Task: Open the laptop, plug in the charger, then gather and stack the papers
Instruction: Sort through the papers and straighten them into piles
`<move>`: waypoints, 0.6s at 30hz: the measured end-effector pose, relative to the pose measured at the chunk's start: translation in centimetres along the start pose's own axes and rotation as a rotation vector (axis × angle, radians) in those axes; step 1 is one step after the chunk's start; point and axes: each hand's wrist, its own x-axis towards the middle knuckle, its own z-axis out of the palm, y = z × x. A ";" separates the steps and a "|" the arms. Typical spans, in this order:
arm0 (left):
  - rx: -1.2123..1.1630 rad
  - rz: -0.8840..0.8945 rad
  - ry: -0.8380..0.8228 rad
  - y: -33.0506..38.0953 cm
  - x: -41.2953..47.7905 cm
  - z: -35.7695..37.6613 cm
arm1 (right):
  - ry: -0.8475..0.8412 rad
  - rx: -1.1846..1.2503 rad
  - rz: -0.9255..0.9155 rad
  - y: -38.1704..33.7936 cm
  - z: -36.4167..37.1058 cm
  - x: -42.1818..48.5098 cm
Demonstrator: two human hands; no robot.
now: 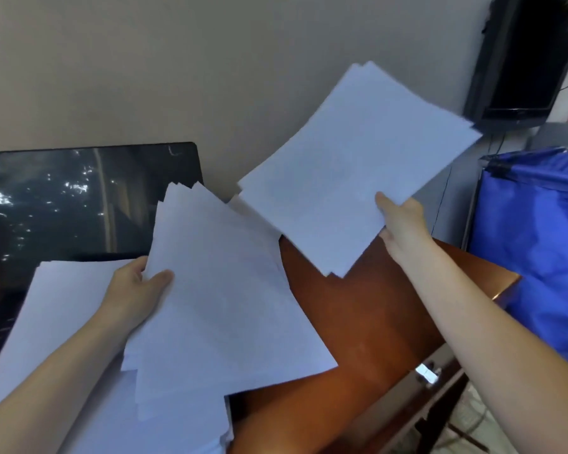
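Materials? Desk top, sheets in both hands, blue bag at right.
Desk top: reddish-brown wood or laminate, semi-gloss; soft sheen, can't tell which. Sheets in the left hand and right hand: thin matte white paper; they flex and fan. Blue bag: likely plastic or coated fabric; shiny creases.

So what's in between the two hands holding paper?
In the head view, the left hand grips a fanned sheaf that fills most of the gap; then comes bare brown desk up to the right hand and its sheets.
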 end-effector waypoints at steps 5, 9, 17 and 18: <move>0.028 -0.089 -0.119 0.3 0.1 -0.3 | -0.367 -0.250 0.041 2.1 0.7 -2.7; -0.015 -0.154 -0.120 0.1 0.4 -0.5 | -0.569 -0.458 0.067 5.2 2.2 -5.0; -0.132 -0.227 -0.088 0.1 1.2 -0.6 | -0.654 -0.832 -0.129 10.3 5.5 -8.0; -0.105 -0.219 -0.108 0.1 1.0 -0.7 | -0.668 -0.894 -0.172 10.4 5.7 -8.3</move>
